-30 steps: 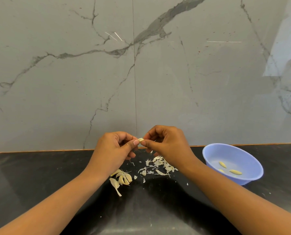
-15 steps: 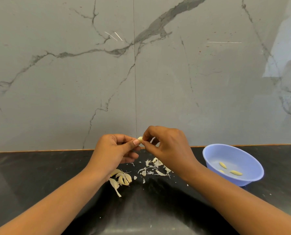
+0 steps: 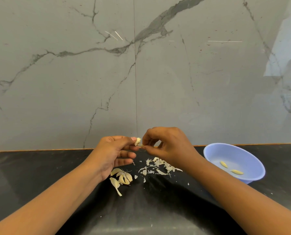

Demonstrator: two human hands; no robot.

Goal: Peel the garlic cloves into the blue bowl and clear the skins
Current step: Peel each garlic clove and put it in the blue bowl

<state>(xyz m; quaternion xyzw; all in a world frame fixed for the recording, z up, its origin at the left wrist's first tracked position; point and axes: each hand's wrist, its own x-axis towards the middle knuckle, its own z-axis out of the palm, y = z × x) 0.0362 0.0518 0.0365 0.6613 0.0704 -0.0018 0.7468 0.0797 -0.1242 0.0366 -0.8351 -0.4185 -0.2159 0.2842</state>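
My left hand pinches a pale garlic clove between thumb and forefinger, above the black counter. My right hand pinches a bit of skin at the clove's lower end. Below my left hand lies a small cluster of unpeeled cloves. A scatter of papery skins lies under my right hand. The blue bowl stands at the right with a few peeled cloves in it.
The black counter meets a grey marble wall just behind my hands. Small skin flakes dot the counter toward the front.
Both hands have shifted slightly apart and my left hand has turned palm-up, so more of the clove shows. My right hand now pulls at skin at the clove's lower end.
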